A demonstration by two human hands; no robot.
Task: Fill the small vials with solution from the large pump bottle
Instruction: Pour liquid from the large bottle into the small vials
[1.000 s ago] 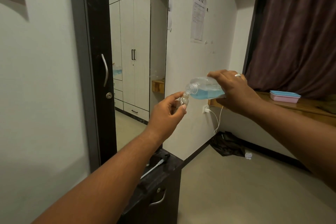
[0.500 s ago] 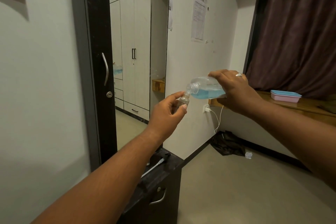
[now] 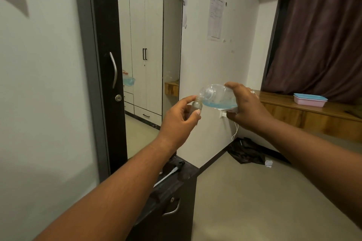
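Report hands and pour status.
Left hand pinching small clear vial. Right hand tipping clear bottle of blue solution, mouth at vial. Nothing in the way.

Dark cabinet [image 3: 176, 188] at 6 o'clock, top carries pump tube [image 3: 169, 175] lying flat, black head toward wall. Wooden counter [image 3: 313, 115] at 3 o'clock, pink box [image 3: 310, 100] with blue lid on it. Floor [image 3: 254, 201] at 5 o'clock: dark crumpled cloth [image 3: 247, 152] against wall, white scrap [image 3: 268, 163] just beside.
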